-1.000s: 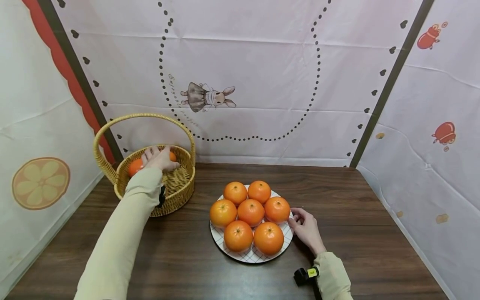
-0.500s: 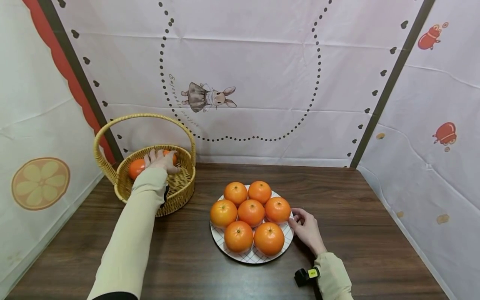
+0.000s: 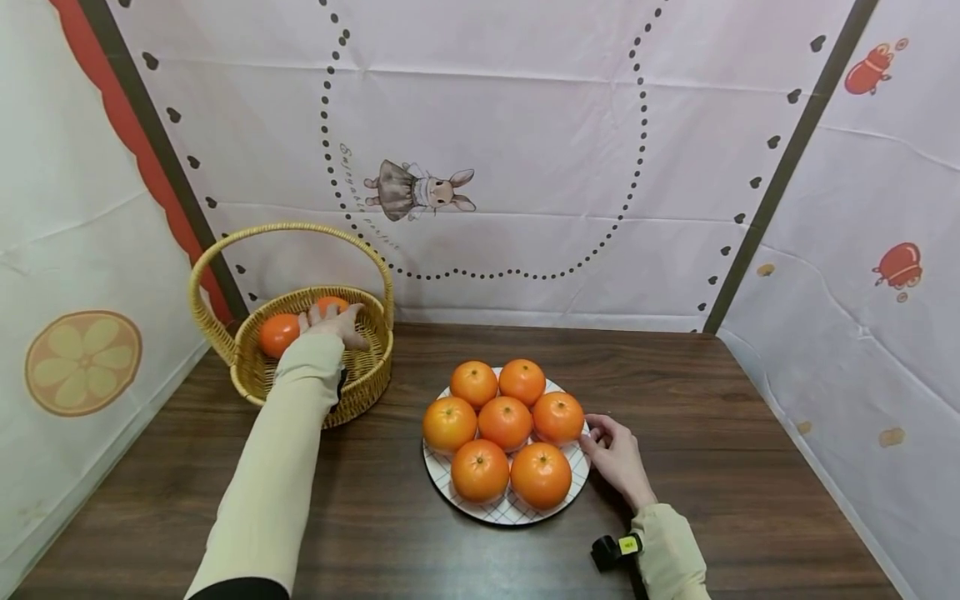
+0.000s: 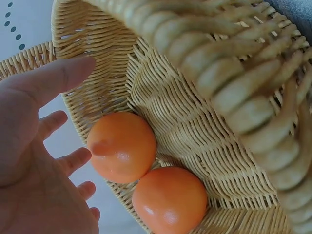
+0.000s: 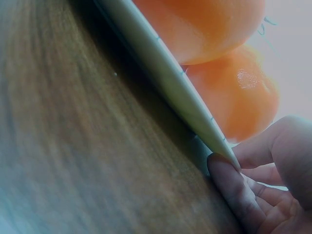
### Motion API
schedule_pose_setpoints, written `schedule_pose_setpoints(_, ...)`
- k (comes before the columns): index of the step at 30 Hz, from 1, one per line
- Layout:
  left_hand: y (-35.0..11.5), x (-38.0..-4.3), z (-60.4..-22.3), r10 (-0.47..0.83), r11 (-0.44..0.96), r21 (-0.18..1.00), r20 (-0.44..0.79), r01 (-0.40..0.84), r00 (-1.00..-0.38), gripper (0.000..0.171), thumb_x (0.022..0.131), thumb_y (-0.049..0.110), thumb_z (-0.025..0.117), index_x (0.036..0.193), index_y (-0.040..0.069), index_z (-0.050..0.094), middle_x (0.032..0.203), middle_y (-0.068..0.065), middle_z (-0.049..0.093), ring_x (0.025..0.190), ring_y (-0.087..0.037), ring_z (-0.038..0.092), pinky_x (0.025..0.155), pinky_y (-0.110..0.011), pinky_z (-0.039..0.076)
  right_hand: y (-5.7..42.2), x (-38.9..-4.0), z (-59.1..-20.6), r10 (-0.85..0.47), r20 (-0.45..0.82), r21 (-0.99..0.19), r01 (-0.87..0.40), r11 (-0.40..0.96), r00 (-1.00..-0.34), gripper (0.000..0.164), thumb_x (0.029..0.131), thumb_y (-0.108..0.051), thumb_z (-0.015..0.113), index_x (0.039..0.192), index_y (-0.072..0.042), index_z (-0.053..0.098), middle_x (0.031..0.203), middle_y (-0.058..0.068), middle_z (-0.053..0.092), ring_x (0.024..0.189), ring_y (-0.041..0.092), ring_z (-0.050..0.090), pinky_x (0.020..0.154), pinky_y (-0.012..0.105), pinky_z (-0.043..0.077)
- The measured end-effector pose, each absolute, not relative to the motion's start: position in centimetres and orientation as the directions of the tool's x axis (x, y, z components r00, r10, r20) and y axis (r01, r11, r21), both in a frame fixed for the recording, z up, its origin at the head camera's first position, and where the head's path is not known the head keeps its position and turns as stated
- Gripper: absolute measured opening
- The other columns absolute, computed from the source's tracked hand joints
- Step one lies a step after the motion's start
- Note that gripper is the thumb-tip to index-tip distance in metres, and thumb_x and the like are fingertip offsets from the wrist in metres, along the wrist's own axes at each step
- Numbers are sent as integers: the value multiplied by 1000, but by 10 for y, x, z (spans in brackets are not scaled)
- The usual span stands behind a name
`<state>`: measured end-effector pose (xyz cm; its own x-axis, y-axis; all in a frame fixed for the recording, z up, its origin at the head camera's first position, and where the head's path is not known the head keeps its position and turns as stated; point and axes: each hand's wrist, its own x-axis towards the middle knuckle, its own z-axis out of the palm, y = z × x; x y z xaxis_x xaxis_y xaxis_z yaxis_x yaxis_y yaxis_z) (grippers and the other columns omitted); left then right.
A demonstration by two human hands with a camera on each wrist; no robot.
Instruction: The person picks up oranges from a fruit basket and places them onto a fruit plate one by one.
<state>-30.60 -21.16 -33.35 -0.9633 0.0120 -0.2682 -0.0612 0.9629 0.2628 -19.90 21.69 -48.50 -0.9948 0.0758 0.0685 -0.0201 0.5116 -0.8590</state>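
Inside the wicker basket [image 3: 360, 392], two oranges lie against each other on the far side; the left wrist view shows one orange [image 4: 124, 158] by my fingers and a second orange [image 4: 169, 202] below it. My left hand [image 3: 333, 323] reaches over the basket with fingers spread and thumb extended, gripping nothing. Whether a fingertip touches the nearer orange I cannot tell. On the table, a round white plate [image 3: 504, 514] with a grid pattern carries several oranges [image 3: 505, 423]. My right hand [image 3: 617, 457] pinches the plate's right rim [image 5: 222, 141] between thumb and fingers.
The basket's tall arched handle [image 3: 292, 227] rises above my left hand. A dark wooden table [image 3: 750, 467] lies under everything. Printed cloth [image 3: 540, 167] hangs behind it, with more cloth on both sides.
My left hand has shifted to the right within the basket, baring more of the left orange. The right hand keeps its hold on the plate. The head view has tilted slightly.
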Motion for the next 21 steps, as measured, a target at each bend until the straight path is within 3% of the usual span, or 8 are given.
schedule_pose_setpoints(21, -212, -302, -331, -34, 950, 292, -261, -113, -965, 83, 94, 26, 58, 161, 11, 10, 161, -37, -2, 148, -59, -8, 120, -70, -4, 217, -199, -485, 75, 60, -859, -14, 512, -995, 33, 89, -4, 66, 121, 3, 65, 83, 8, 58, 64, 10, 47, 56, 19, 38)
